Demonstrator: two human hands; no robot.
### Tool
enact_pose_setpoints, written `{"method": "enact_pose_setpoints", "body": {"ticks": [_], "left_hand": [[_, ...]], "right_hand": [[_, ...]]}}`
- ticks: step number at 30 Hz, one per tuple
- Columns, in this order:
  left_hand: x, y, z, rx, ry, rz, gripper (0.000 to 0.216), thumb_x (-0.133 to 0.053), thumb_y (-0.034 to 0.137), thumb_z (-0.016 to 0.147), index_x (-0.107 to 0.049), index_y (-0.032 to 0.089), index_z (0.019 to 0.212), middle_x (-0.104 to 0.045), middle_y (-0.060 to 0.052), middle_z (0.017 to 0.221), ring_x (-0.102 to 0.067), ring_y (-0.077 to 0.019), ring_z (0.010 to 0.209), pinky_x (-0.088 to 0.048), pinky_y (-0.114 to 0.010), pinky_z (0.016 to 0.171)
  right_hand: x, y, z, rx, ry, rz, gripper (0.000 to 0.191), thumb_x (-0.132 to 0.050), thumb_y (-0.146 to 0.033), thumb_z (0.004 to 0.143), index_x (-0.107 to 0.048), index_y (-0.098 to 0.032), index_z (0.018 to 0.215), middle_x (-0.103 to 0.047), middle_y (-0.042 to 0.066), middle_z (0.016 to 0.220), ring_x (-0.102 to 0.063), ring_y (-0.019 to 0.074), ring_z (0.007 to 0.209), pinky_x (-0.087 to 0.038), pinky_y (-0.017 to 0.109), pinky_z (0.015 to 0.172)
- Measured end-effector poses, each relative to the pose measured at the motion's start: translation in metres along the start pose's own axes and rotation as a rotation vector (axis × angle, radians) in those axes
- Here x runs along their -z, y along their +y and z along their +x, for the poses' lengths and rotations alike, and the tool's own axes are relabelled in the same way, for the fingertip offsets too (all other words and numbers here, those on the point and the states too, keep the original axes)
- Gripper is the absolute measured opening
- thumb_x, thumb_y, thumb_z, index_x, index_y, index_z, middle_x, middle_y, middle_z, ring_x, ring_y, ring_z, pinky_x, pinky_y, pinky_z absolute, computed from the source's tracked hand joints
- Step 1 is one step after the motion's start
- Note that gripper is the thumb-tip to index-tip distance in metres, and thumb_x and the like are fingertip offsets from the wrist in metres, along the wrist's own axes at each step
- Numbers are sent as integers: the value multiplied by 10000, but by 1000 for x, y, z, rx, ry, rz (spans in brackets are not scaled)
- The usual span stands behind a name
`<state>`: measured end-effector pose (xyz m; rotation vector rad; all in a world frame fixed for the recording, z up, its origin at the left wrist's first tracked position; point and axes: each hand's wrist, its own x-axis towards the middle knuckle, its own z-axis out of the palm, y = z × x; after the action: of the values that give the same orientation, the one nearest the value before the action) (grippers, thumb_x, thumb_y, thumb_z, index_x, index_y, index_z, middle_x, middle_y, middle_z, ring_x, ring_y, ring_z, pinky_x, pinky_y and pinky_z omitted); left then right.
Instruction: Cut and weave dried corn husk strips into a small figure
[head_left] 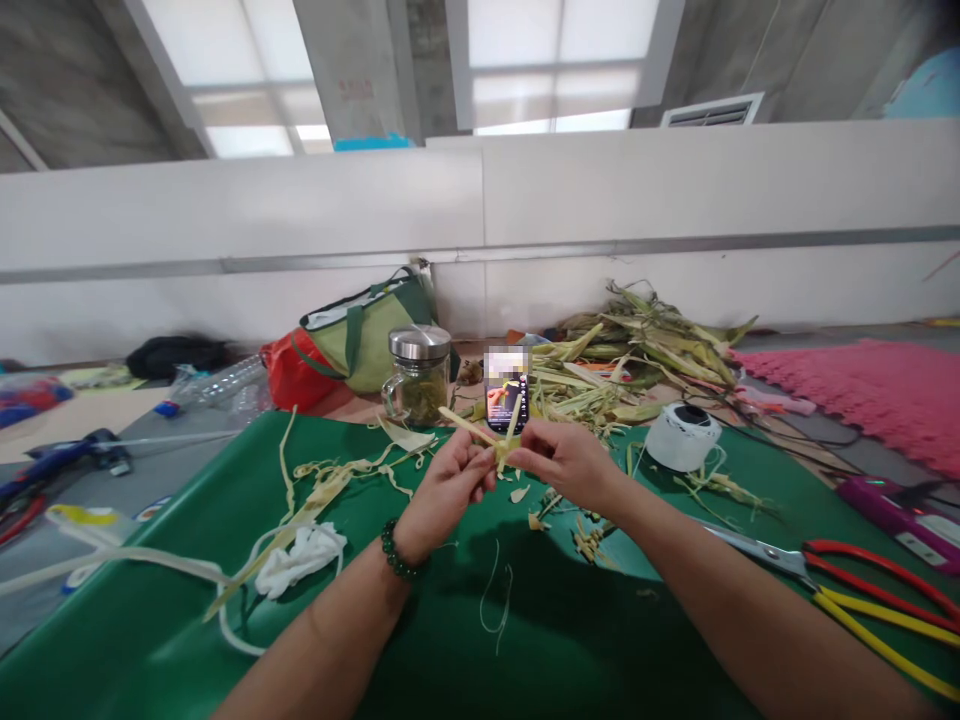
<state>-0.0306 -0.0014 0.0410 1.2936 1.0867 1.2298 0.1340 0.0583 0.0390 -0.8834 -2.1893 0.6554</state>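
Note:
Both hands meet above the green mat (pixel 465 620), pinching pale yellow strips of corn husk (pixel 512 428) that cross between them. My left hand (pixel 454 478), with a dark green bead bracelet (pixel 396 550) at the wrist, has its fingers closed on the strips from the left. From the right, my right hand (pixel 566 462) grips the same strips between thumb and fingers. One strip sticks out to the upper left, another points up in front of a lit phone (pixel 507 388) standing just behind. The fingertips partly hide where the strips join.
Scissors (pixel 810 575) with red and yellow handles lie at right, near a white thread spool (pixel 682 437). A glass mug (pixel 418 375) stands behind my left hand. A husk pile (pixel 652 335) lies at the back; a white cloth (pixel 304 558) and loose strips lie left.

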Motion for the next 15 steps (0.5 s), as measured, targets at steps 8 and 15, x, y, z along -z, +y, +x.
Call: {"method": "enact_pose_setpoints", "body": {"ticks": [8, 15], "left_hand": [[-3, -8, 0, -103, 23, 121, 297, -597, 431, 766, -414, 198, 781, -431, 81, 528, -390, -76, 480, -284, -192, 452], [2, 2, -4, -95, -34, 126, 254, -544, 393, 812, -504, 173, 932, -411, 81, 513, -390, -82, 467, -299, -202, 467]], "right_hand": [[-9, -11, 0, -107, -244, 471, 190, -592, -346, 759, -528, -168, 769, -562, -9, 652, -491, 111, 573, -363, 212, 502], [-4, -11, 1, -110, -222, 404, 373, -562, -469, 776, -427, -177, 587, -342, -72, 494, -277, 63, 462, -196, 199, 420]]}}
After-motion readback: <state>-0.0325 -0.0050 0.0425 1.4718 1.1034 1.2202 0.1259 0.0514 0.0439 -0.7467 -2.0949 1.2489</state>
